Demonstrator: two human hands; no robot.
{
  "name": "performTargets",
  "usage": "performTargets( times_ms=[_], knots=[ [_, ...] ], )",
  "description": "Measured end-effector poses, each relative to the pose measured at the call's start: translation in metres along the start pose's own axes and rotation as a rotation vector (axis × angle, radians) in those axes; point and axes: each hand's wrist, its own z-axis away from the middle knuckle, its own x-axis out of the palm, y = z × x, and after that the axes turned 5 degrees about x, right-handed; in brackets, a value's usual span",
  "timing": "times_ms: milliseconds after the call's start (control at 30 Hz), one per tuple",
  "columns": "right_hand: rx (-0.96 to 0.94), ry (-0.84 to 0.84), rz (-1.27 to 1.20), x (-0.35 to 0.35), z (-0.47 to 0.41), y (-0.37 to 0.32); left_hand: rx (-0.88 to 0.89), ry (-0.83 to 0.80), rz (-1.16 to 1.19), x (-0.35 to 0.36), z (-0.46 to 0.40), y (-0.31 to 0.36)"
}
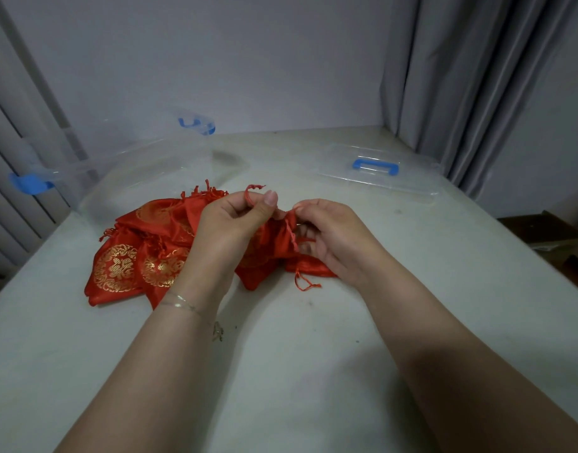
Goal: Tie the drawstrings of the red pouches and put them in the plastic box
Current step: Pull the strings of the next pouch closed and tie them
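Observation:
A heap of red pouches point(130, 256) with gold round patterns lies on the pale table, left of centre. Above the heap's right side both hands hold one red pouch point(276, 237) by its gathered neck. My left hand point(230, 223) pinches a red drawstring point(253, 191) that loops up over the thumb. My right hand point(330, 233) pinches the other drawstring end at the neck, and a strand hangs down across its palm. The clear plastic box point(143, 171) with blue latches stands open behind the heap, with nothing visible inside it.
The box's clear lid point(379, 173) with a blue handle lies flat at the back right of the table. Another pouch point(309, 269) with a loose string lies under my right hand. Grey curtains hang at the right, a wall is behind, and the table edge drops off at the right.

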Motion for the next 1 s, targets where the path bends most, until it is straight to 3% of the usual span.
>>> performTargets(
  times_ms=[133, 333, 433, 600, 800, 1000],
  knots=[
    [-0.089, 0.093, 0.158, 0.003, 0.0, 0.001, -0.015, 0.028, -0.041, -0.005, -0.003, -0.002],
    [-0.377, 0.294, 0.768, -0.004, -0.001, 0.005, -0.086, 0.033, -0.1, -0.004, -0.003, -0.005],
    [-0.483, 0.314, 0.942, -0.004, 0.0, 0.005, -0.104, 0.045, -0.078, -0.005, -0.003, -0.006],
    [-0.612, 0.308, 0.905, -0.003, 0.0, 0.006, -0.085, 0.065, -0.123, -0.006, -0.003, -0.003],
    [-0.646, 0.193, 0.773, 0.001, 0.005, 0.007, -0.106, -0.114, -0.274, -0.012, -0.003, -0.005],
    [-0.758, 0.068, 0.856, 0.003, 0.003, 0.007, -0.01, -0.19, -0.481, -0.007, 0.0, -0.006]
  ],
)
